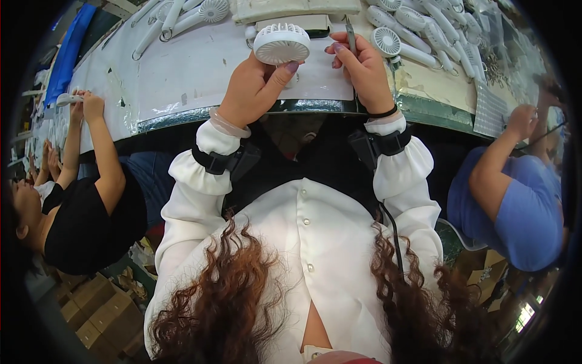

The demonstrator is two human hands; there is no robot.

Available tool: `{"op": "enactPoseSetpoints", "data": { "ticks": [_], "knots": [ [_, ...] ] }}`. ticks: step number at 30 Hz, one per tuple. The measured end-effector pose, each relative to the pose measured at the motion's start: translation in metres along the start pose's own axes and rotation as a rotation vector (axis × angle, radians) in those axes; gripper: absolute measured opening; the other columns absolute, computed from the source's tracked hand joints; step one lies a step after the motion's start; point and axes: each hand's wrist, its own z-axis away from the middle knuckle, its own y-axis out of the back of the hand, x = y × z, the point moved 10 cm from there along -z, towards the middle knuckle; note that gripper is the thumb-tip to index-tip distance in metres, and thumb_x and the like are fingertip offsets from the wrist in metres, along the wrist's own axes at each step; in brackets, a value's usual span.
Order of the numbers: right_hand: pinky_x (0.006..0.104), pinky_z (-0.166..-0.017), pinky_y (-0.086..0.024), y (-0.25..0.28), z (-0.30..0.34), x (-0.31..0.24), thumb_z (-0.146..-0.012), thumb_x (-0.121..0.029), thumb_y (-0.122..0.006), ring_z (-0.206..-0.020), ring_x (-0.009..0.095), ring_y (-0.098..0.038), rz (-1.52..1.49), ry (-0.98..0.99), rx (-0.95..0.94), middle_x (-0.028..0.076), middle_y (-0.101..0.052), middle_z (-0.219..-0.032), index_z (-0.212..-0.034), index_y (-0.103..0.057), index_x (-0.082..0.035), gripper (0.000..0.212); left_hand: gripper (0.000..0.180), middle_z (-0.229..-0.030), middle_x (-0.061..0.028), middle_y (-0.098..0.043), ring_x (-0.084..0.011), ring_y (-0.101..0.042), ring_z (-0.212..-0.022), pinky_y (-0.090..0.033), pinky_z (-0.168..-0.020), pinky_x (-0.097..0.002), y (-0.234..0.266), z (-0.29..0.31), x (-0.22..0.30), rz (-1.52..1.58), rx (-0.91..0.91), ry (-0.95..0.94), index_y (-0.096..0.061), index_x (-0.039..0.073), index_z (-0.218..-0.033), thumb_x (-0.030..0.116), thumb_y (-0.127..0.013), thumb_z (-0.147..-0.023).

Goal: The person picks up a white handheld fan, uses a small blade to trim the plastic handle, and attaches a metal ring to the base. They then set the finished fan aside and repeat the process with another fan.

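A white handheld fan [282,45] is in my left hand [253,90], its round slotted head tilted up above the table. My thumb presses on the lower rim, and the other fingers are hidden behind the fan. To the right, my right hand [367,70] grips a slim grey pointed tool [350,31] with its tip upward. Whether it is a blade or tweezers I cannot make out. A gap separates the tool from the fan. Both hands are over the near part of the white-covered table [182,79].
Several white fans [418,30] are piled at the far right, and more fans [182,15] lie at the far left. A pale padded block [291,7] sits at the back. One person [91,200] works on my left, another [515,200] on my right. Cardboard boxes [100,312] stand low left.
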Motion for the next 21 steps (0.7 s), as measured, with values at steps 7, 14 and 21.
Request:
{"op": "enactPoseSetpoints", "data": {
  "ticks": [7, 14, 21],
  "knots": [
    [0.0155, -0.058, -0.035, 0.0, 0.001, 0.002, -0.1, -0.017, -0.059, -0.079, 0.003, -0.055, 0.013, -0.003, 0.0, 0.002, -0.069, -0.101, -0.125, -0.06, -0.005, 0.028, 0.05, -0.085, -0.0071, -0.068, -0.0139, -0.061, -0.069, -0.049, -0.066, -0.0282, 0.002, 0.005, -0.016, -0.042, 0.053, 0.009, -0.054, 0.001, -0.126, 0.034, -0.07, -0.093],
    [0.0157, -0.059, -0.036, 0.0, 0.0, 0.002, -0.1, -0.017, -0.059, -0.079, 0.003, -0.055, 0.015, -0.012, 0.003, 0.002, -0.069, -0.101, -0.126, -0.061, -0.006, 0.028, 0.05, -0.075, -0.0044, -0.063, -0.0129, -0.055, -0.061, -0.045, -0.06, -0.0284, 0.003, 0.005, -0.021, -0.071, 0.066, -0.018, -0.053, 0.0, -0.124, 0.034, -0.071, -0.092],
    [0.0157, -0.059, -0.036, -0.001, -0.001, 0.004, -0.1, -0.017, -0.059, -0.079, 0.003, -0.055, 0.021, -0.011, -0.004, 0.002, -0.069, -0.101, -0.126, -0.061, -0.006, 0.029, 0.055, -0.069, -0.0023, -0.058, -0.0116, -0.052, -0.057, -0.043, -0.056, -0.0277, 0.004, 0.007, -0.011, -0.137, 0.036, 0.029, -0.053, 0.001, -0.125, 0.034, -0.076, -0.087]
  ]
}}
